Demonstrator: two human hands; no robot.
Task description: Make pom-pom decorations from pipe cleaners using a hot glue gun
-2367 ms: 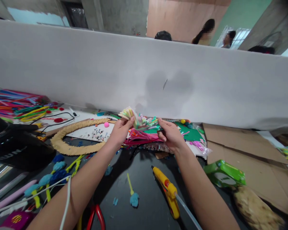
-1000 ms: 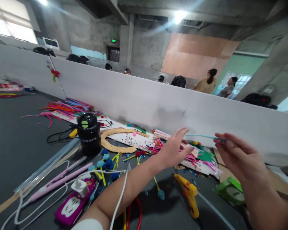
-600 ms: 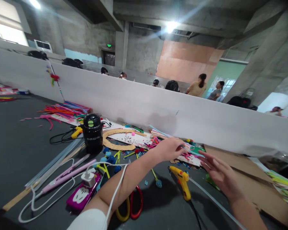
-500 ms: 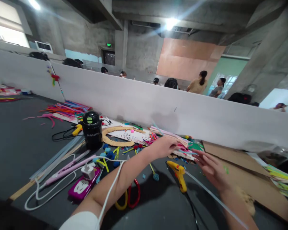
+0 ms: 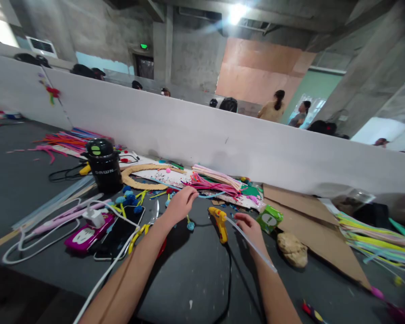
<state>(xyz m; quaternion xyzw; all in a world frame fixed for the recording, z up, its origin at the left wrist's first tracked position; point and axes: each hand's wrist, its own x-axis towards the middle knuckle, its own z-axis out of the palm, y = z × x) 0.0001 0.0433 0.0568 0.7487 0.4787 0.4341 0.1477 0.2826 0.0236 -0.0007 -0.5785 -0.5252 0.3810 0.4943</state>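
My left hand (image 5: 182, 204) is closed in a pinch on a light blue pipe cleaner (image 5: 211, 195), which sticks out on both sides of the fingers. My right hand (image 5: 251, 228) hovers with loosely bent fingers apart and nothing in them. Just left of it lies a yellow hot glue gun (image 5: 220, 223). A long clear glue stick (image 5: 253, 246) runs from the back of the gun across the view of my right hand and wrist. Beyond the left hand is a pile of pink pipe cleaners (image 5: 214, 183). Blue pompoms (image 5: 130, 198) lie to its left.
A black cup (image 5: 104, 173), cardboard ring (image 5: 130, 179), phone (image 5: 119, 236), purple power bank (image 5: 87, 235) and scissors (image 5: 138, 235) are on the left. To the right are a green box (image 5: 270, 219), a stone-like lump (image 5: 292, 249) and cardboard (image 5: 319, 238). A white partition (image 5: 175, 130) stands behind.
My view has shifted. Both hands have drawn back toward me, and my right hand has come away from the blue pipe cleaner, which stays in my left hand.
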